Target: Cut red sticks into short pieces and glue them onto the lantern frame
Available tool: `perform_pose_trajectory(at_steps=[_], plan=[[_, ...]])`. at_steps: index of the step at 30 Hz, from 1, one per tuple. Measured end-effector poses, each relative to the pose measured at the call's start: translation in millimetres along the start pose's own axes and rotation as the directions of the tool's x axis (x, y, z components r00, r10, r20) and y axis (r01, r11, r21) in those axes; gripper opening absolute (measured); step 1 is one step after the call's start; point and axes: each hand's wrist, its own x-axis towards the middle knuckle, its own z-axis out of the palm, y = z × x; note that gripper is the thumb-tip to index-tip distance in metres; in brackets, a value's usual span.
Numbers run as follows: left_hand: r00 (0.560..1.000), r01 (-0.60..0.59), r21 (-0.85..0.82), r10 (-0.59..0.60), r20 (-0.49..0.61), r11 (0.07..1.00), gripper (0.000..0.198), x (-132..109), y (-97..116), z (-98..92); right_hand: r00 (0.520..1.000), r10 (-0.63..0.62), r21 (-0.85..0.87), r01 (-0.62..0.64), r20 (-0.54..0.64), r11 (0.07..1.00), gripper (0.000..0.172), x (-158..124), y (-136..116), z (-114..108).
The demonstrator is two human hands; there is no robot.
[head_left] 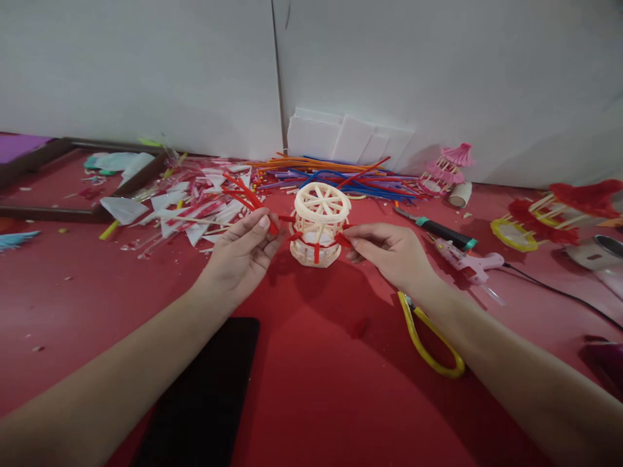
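Two hands are close to a cream-coloured round frame point(322, 200), which stands upright on the red bench point(311, 363) between them. The left hand point(248, 251) is closed around several red pipe cleaners point(249, 194); the right hand point(389, 253) pinches a short red strip point(343, 240) at the frame's side. If it pulls too strongly, this light-looking frame could tip, or the strip could bend. Loose pipe-cleaner ends might catch the spoked top. The pink glue gun point(462, 258) lies near the right forearm, so a careless movement could touch it; whether hot, I cannot tell.
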Motion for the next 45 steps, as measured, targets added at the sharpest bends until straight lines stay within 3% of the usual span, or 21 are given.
perform_pose_trajectory(at_steps=[12, 25, 28, 31, 33, 35, 38, 41, 43, 45], plan=[[0.999, 0.036, -0.018, -0.037, -0.032, 0.999, 0.031, 0, 1, 1.6, 0.998, -0.042, -0.114, 0.046, 0.044, 0.992, 0.026, 1, 2, -3], [0.999, -0.017, -0.005, 0.017, 0.036, 1.0, 0.026, -1, -4, -0.1, 0.989, -0.14, -0.294, 0.147, 0.044, 0.945, 0.026, -15, -2, 5], [0.999, -0.047, -0.016, 0.047, 0.011, 0.999, 0.024, 1, -4, -2.2, 0.966, -0.259, -0.425, 0.235, 0.001, 0.874, 0.022, -28, -13, 7], [0.997, -0.08, -0.003, 0.08, 0.007, 0.997, 0.021, 3, -4, -3.7, 0.927, -0.368, -0.628, 0.33, 0.074, 0.705, 0.02, -43, -28, 3], [0.994, -0.109, 0.002, 0.109, -0.003, 0.994, 0.02, 3, -5, -4.2, 0.935, -0.27, -0.736, 0.348, 0.229, 0.581, 0.02, -52, -34, -2], [0.99, -0.137, 0.007, 0.137, -0.016, 0.991, 0.019, 2, -5, -4.6, 0.927, -0.063, -0.792, 0.349, 0.369, 0.502, 0.022, -60, -36, -7], [0.985, -0.168, 0.03, 0.169, -0.018, 0.985, 0.015, 2, -7, -5.1, 0.881, 0.119, -0.801, 0.35, 0.458, 0.485, 0.022, -68, -31, -12], [0.978, -0.21, 0.072, 0.211, -0.006, 0.975, 0.013, 1, -8, -5.3, 0.899, 0.005, -0.747, 0.36, 0.437, 0.558, 0.018, -65, -26, -15], [0.971, -0.236, 0.116, 0.238, -0.007, 0.965, 0.013, 1, -8, -5.3, 0.926, -0.159, -0.709, 0.366, 0.343, 0.602, 0.016, -58, -22, -16], [0.965, -0.256, 0.169, 0.261, -0.009, 0.952, 0.013, 1, -8, -5.6, 0.918, -0.313, -0.712, 0.388, 0.242, 0.586, 0.02, -49, -18, -16]])
